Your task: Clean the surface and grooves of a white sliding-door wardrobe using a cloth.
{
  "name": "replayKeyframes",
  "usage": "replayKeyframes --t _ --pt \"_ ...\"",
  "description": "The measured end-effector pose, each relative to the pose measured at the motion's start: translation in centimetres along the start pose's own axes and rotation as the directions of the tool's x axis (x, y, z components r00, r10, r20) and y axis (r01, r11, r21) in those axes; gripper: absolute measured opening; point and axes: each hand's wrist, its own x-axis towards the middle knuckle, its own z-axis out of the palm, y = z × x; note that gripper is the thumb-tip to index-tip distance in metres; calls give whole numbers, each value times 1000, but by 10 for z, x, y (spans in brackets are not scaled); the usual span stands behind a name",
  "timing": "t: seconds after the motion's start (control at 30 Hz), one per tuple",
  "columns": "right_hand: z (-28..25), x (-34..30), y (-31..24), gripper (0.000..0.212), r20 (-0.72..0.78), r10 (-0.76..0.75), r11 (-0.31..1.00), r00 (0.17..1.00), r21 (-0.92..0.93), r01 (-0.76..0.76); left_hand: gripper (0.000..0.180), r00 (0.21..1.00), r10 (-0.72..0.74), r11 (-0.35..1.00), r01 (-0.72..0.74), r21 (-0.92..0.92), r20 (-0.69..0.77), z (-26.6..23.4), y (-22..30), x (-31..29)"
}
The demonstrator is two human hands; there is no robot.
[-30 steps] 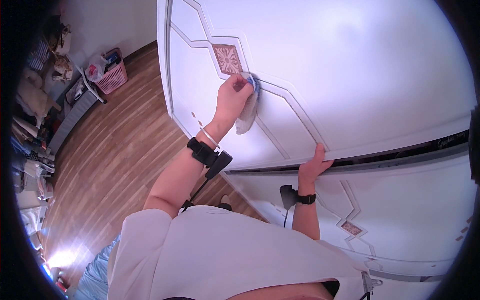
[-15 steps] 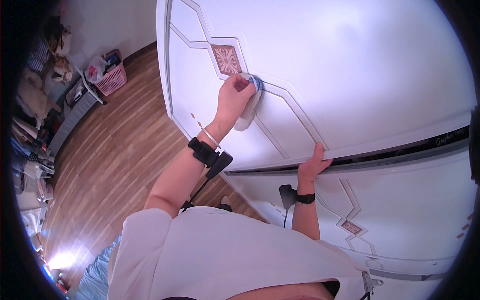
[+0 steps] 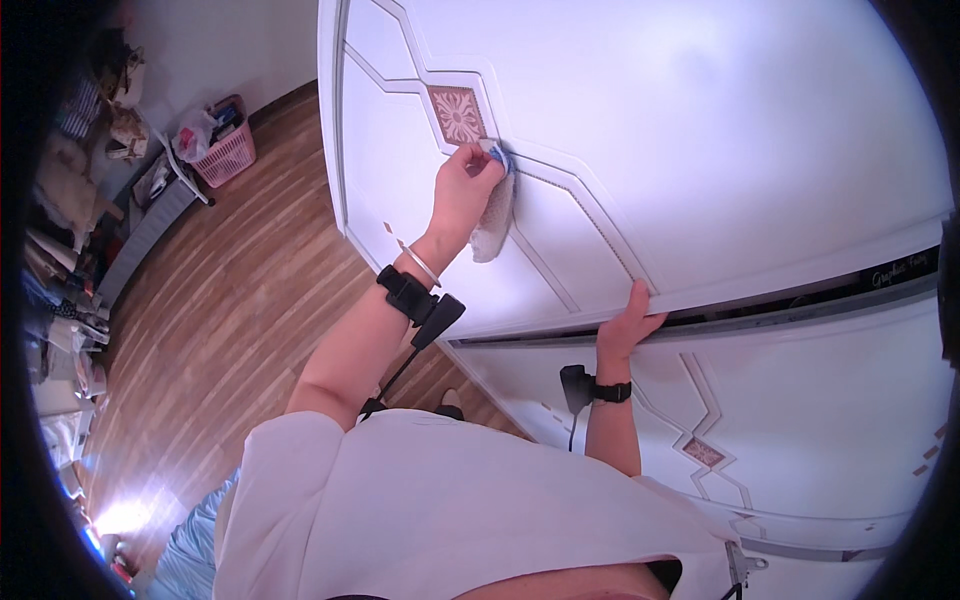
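Observation:
A greyish-white cloth with a bit of blue hangs from my left hand, whose fingers are pinched around it. The cloth lies against a white wardrobe door, on the raised moulding just below a pink carved diamond. Lower and to the right, my right hand grips the edge of this door. Its thumb rests on the front face while the other fingers are hidden behind the edge.
A dark gap separates the door from a second white panel with similar moulding. To the far left, a pink basket with bags stands on the wooden floor. Piled clothes and shelves line the left side.
My left hand and the cloth have shifted slightly up and left along the moulding, toward the carved diamond. My right hand keeps its hold on the door edge.

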Motion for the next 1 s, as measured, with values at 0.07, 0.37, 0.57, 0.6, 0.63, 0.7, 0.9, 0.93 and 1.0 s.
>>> replayKeyframes --t 0.07,0.37,0.57,0.6,0.63,0.7,0.9,0.93,1.0 --pt "2 2 0 40 -8 -9 1000 1000 9 9 13 1000 0 999 0 -35 0 1 -2 2" --pt "-1 1 -1 44 -6 -8 999 1000 -46 7 22 994 91 996 -91 -11 -57 4 -20 -5" --pt "-1 0 4 43 26 -1 999 1000 -46 2 39 924 291 956 -290 41 -248 6 -72 -9" --pt "-2 0 4 43 20 -2 999 1000 -53 3 39 928 285 958 -285 37 -242 15 -75 -12" --pt "-2 0 3 42 9 5 998 1000 -65 -4 40 895 388 921 -372 114 -219 23 -79 -18" --pt "-2 2 1 41 -19 3 997 1000 -83 -4 41 865 501 841 -480 251 -27 48 -83 -42" --pt "-2 -5 18 42 -66 105 993 992 64 -101 37 556 501 627 -761 165 663 80 -59 -88" --pt "-3 -4 17 42 -81 92 994 992 70 -86 35 395 559 375 -905 203 729 78 -55 -71" --pt "-10 -5 16 43 78 40 999 996 1 -40 33 329 584 307 -936 174 742 85 -41 -51"
